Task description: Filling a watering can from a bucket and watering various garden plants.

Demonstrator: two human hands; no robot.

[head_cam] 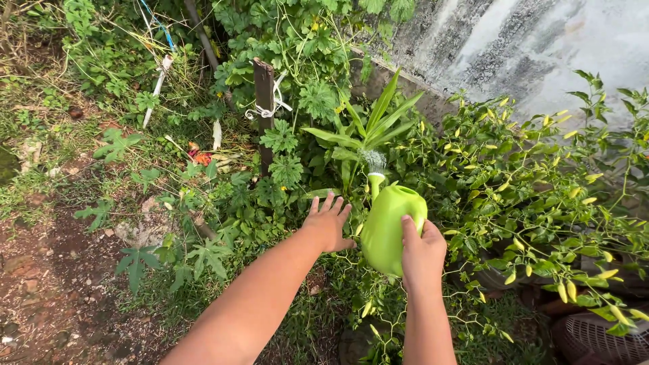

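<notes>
My right hand [422,253] grips a lime-green plastic watering can [387,223] from behind. The can is tipped forward, and fine water sprays from its spout [375,177] toward a broad-leaved plant [368,128]. My left hand [328,222] is spread open just left of the can, fingers apart, with the thumb near the can's side. It holds nothing. Both forearms reach in from the bottom of the view.
A bush with small yellow-green chillies [541,203] fills the right side. A dark wooden stake [264,108] tied with white string stands behind the plants. A weathered concrete wall [541,47] runs at the back right. Bare reddish soil [47,284] lies at the left.
</notes>
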